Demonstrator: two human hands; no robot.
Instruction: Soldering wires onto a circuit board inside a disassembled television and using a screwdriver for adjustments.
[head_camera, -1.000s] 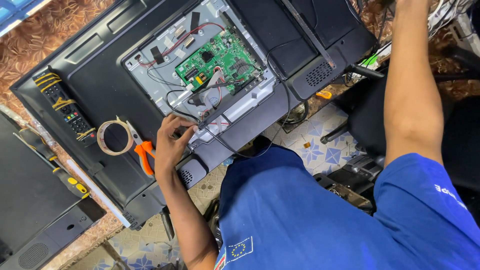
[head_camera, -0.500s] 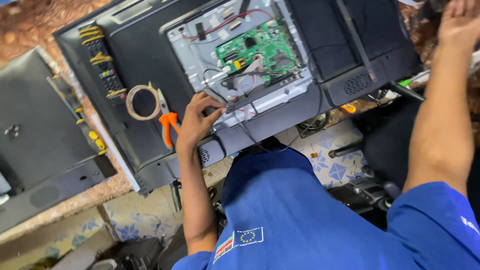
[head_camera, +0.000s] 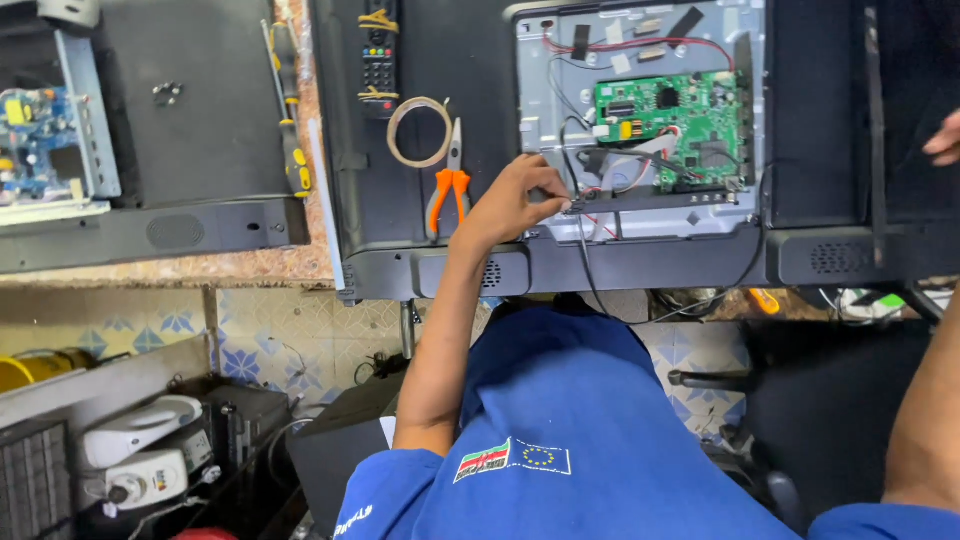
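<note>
A black flat television (head_camera: 400, 235) lies face down with its back cover off. That leaves a grey metal panel (head_camera: 545, 85) and a green circuit board (head_camera: 665, 120) exposed. My left hand (head_camera: 515, 200) is at the panel's lower left edge, its fingertips pinched on a black cable (head_camera: 590, 275) that runs down over the set's bottom edge. My right hand (head_camera: 945, 140) rests on the set's back at the frame's right edge. It is mostly cut off, and whether it holds anything is hidden.
Orange-handled pliers (head_camera: 448, 190), a ring of tape (head_camera: 420, 132) and a black remote (head_camera: 378, 60) lie on the television, left of my left hand. A yellow-and-black screwdriver (head_camera: 295, 165) sits on the bench. Another opened set (head_camera: 200, 130) with a blue board (head_camera: 30, 130) lies at the left.
The view has swung so the television now lies square across the frame. My left hand stays on the wires at the panel's edge. My right hand has come lower.
</note>
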